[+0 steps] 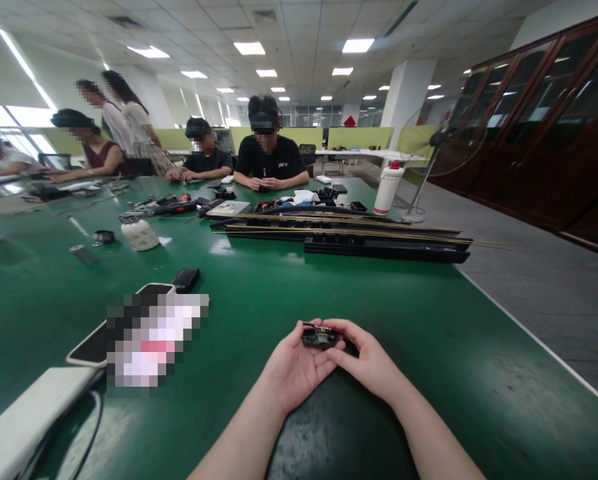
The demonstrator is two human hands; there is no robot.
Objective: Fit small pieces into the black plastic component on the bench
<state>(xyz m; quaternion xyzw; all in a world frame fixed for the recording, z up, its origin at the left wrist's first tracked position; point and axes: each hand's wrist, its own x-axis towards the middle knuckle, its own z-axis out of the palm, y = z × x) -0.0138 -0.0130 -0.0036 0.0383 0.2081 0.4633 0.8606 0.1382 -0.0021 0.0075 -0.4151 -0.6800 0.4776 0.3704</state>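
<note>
Between my two hands is a small black device (321,337) with an open shell and what look like inner parts showing; its exact kind is too small to make out. My left hand (296,370) cups it from the left and below, palm turned up, thumb at its near-left edge. From the other side, my right hand (366,357) grips its right end between thumb and fingers. Both hands are held over the green table (239,427) near its front. Some fingertips are hidden behind the device.
Left lie a phone (89,343), a black object (186,280) and a white box (33,413) with a cable. Black rails (389,250) with thin rods cross the table ahead. A jar (139,233) and a white bottle (388,190) stand farther back. Several people sit across.
</note>
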